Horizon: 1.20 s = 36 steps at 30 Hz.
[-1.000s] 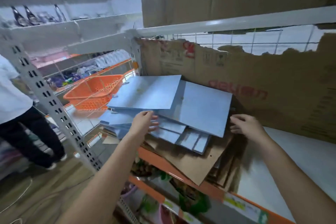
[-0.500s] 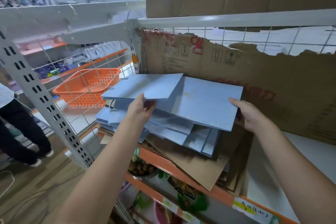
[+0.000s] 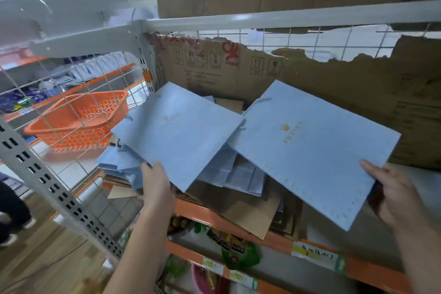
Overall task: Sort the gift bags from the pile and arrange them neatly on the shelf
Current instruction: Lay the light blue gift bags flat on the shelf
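While the orange basket hangs beyond the wire mesh at far left, the left hand grips the near edge of the left gift bag, fingers tucked beneath it and out of sight, so the pinch is probably thumb-over. That bag lies flat and tilted, its long axis running from the hand up toward the back corner of the shelf, handles away from the person. Under both bags sits the pile of blue bags and brown card. Right of it, the right gift bag is lifted, its far edge overlapping the left one, and the right hand clasps its near right corner, thumb on top. Each hand is nearest its own bag.
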Each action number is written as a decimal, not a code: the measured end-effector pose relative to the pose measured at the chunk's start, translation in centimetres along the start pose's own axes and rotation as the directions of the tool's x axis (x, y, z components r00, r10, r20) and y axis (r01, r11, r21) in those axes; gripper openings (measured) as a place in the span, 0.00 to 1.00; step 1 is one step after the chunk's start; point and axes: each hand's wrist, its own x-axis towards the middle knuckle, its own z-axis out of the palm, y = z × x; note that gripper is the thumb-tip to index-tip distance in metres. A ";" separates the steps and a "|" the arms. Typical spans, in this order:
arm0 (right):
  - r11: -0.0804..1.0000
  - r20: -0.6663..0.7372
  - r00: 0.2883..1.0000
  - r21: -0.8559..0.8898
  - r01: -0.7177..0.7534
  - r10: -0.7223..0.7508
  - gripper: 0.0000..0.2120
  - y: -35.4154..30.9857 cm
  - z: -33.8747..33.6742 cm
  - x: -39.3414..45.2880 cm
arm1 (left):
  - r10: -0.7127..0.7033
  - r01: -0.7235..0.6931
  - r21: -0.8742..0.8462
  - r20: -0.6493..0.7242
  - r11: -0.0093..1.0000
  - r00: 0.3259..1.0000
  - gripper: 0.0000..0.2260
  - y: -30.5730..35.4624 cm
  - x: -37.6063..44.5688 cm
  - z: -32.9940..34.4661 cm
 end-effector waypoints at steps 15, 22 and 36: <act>0.898 -0.455 0.876 0.302 0.320 -0.159 0.16 -1.7 -12.6 -12.1 | -0.013 -0.048 0.125 0.445 0.991 0.896 0.09 -5.8 -15.0 3.4; 0.981 -0.410 0.908 0.120 0.153 -0.091 0.11 -2.6 -17.6 -19.0 | -0.193 0.092 0.207 0.549 0.974 0.813 0.24 -10.1 -29.9 5.7; 0.923 -0.639 0.770 0.296 0.247 -0.001 0.10 -7.3 -34.8 -24.9 | -0.315 0.053 0.358 0.730 0.932 0.607 0.14 -17.8 -43.8 12.5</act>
